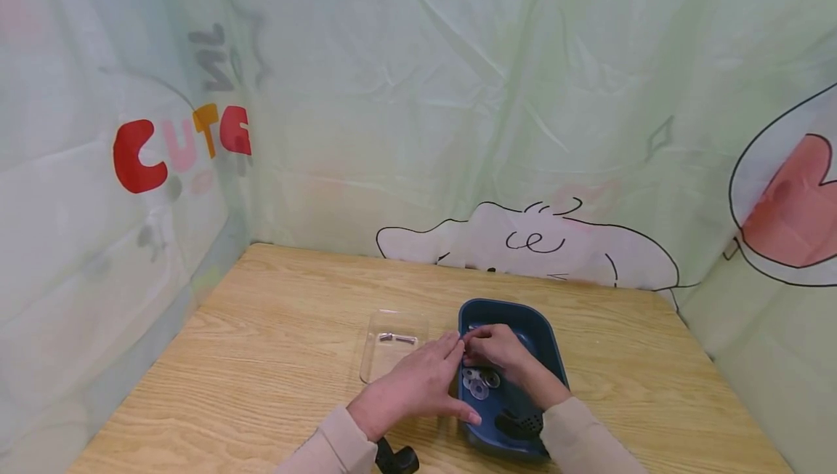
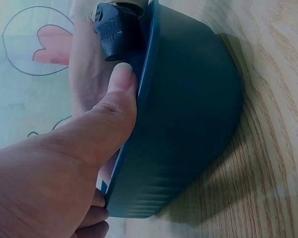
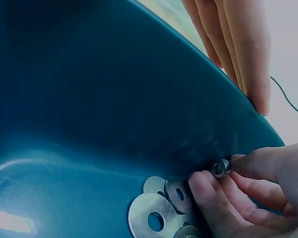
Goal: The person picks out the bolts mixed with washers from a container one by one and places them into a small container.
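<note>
In the head view my right hand (image 1: 500,350) reaches into a dark blue bin (image 1: 559,358). Its thumb and fingers pinch a small metal socket-head bolt (image 3: 219,169), seen in the right wrist view near the bin's wall. Just beside those fingertips lie several flat metal washers (image 3: 148,216) on the bin floor. My left hand (image 1: 418,387) rests at the bin's left rim with fingers extended. In the left wrist view its thumb (image 2: 120,91) lies along the rim, while the other fingers touch further along it.
Left of the bin stands a clear plastic box (image 1: 378,365) with metal bolts (image 1: 397,339) inside. Both sit on a wood-grain table (image 1: 275,358). Printed curtains (image 1: 366,132) hang behind and at the sides. A black device (image 1: 519,424) is worn on the right wrist.
</note>
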`<state>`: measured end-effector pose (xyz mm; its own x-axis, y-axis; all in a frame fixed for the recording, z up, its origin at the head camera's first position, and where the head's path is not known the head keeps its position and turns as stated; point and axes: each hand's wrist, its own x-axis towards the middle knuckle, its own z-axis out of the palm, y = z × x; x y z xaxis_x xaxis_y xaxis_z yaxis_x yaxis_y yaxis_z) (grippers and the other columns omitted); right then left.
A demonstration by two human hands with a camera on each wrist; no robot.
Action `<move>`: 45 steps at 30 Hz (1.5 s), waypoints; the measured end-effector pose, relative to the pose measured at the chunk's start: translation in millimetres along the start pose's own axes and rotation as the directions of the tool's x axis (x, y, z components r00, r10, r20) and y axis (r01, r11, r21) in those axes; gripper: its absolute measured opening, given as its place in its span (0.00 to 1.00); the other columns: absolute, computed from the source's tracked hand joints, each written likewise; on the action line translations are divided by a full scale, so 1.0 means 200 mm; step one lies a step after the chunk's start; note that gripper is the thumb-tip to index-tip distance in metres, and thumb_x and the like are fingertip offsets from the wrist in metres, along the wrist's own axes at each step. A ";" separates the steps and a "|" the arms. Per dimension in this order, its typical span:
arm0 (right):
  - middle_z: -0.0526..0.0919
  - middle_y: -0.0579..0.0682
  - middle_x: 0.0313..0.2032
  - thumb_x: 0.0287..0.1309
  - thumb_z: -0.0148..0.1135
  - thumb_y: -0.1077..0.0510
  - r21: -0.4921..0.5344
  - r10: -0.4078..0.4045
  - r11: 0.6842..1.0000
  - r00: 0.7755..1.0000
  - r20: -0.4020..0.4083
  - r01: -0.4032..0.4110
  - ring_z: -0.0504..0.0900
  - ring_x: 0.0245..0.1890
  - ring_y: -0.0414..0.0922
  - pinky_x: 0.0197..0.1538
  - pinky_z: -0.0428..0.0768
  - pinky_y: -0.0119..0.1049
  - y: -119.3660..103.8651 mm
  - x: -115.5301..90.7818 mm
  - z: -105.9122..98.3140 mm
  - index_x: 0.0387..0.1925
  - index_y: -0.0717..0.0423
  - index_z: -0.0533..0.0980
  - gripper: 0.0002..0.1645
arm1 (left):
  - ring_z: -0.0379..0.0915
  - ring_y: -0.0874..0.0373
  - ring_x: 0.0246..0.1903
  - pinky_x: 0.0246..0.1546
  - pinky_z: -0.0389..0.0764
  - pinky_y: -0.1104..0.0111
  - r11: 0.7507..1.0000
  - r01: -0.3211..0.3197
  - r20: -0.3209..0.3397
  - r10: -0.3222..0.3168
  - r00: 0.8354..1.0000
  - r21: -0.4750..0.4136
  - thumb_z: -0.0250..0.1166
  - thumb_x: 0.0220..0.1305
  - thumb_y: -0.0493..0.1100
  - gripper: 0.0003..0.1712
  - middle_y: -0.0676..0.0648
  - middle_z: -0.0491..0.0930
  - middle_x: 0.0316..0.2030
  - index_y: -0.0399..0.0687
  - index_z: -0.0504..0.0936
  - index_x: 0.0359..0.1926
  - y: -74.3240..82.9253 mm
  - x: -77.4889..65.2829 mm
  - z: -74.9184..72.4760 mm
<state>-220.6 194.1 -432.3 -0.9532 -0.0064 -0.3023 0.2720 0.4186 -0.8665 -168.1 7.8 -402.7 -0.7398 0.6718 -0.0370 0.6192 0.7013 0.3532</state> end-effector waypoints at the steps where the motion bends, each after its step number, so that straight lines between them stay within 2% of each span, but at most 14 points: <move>1: 0.87 0.57 0.38 0.67 0.56 0.64 0.004 -0.002 1.000 1.000 0.001 0.002 0.87 0.33 0.46 0.44 0.88 0.40 0.00 0.00 0.00 0.48 0.69 0.80 0.15 | 0.50 0.52 0.77 0.75 0.61 0.60 1.000 -0.001 0.000 0.001 1.000 -0.003 0.64 0.51 0.75 0.64 0.43 0.51 0.78 0.41 0.53 0.77 0.00 0.00 0.00; 8: 0.86 0.58 0.40 0.68 0.55 0.63 0.028 -0.007 1.000 1.000 0.011 0.007 0.88 0.35 0.47 0.45 0.88 0.42 0.00 -0.01 -0.01 0.48 0.69 0.80 0.14 | 0.50 0.52 0.77 0.75 0.60 0.60 1.000 -0.016 -0.007 0.016 1.000 -0.004 0.63 0.52 0.76 0.65 0.43 0.50 0.78 0.41 0.52 0.77 -0.01 0.00 0.01; 17: 0.86 0.59 0.41 0.67 0.57 0.62 0.092 -0.021 0.996 0.999 0.039 0.017 0.88 0.36 0.48 0.47 0.87 0.42 -0.02 -0.01 -0.04 0.48 0.68 0.79 0.14 | 0.48 0.52 0.77 0.75 0.60 0.59 1.000 0.002 -0.006 -0.002 1.000 -0.018 0.61 0.52 0.77 0.65 0.44 0.48 0.79 0.42 0.50 0.78 -0.02 0.00 0.02; 22: 0.86 0.59 0.42 0.67 0.58 0.62 0.125 -0.061 0.991 0.995 0.077 0.051 0.88 0.36 0.47 0.47 0.87 0.42 -0.04 -0.03 -0.06 0.49 0.70 0.78 0.15 | 0.48 0.52 0.77 0.75 0.61 0.59 1.000 0.005 -0.013 -0.005 1.000 -0.026 0.60 0.51 0.79 0.66 0.45 0.48 0.79 0.43 0.49 0.78 -0.02 -0.01 0.02; 31: 0.85 0.62 0.43 0.68 0.57 0.62 0.154 -0.110 0.984 0.988 0.110 0.093 0.88 0.40 0.50 0.48 0.87 0.40 -0.08 -0.06 -0.11 0.50 0.72 0.77 0.16 | 0.47 0.51 0.77 0.74 0.62 0.57 0.999 0.018 -0.041 -0.020 0.999 -0.046 0.63 0.53 0.75 0.64 0.43 0.48 0.79 0.41 0.51 0.78 -0.04 -0.03 -0.01; 37: 0.85 0.60 0.42 0.68 0.58 0.60 0.161 -0.126 0.981 0.984 0.122 0.106 0.88 0.41 0.49 0.48 0.87 0.39 -0.10 -0.07 -0.13 0.51 0.71 0.76 0.17 | 0.45 0.51 0.78 0.75 0.60 0.58 0.999 0.047 -0.044 -0.048 0.998 -0.027 0.64 0.54 0.74 0.63 0.44 0.48 0.79 0.43 0.50 0.78 -0.04 -0.04 -0.03; 45: 0.84 0.60 0.41 0.69 0.58 0.61 0.194 -0.147 0.974 0.979 0.142 0.118 0.88 0.41 0.49 0.50 0.87 0.40 -0.15 -0.09 -0.14 0.52 0.73 0.74 0.18 | 0.47 0.49 0.77 0.75 0.60 0.57 0.999 0.047 -0.078 -0.047 0.996 0.002 0.65 0.54 0.73 0.63 0.40 0.49 0.78 0.39 0.52 0.77 -0.06 -0.05 -0.06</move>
<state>-215.9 208.0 -390.3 -0.9544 -0.1965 -0.2246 0.1777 0.2308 -0.9567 -171.6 -10.6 -396.2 -0.7863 0.6176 0.0198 0.5842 0.7326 0.3493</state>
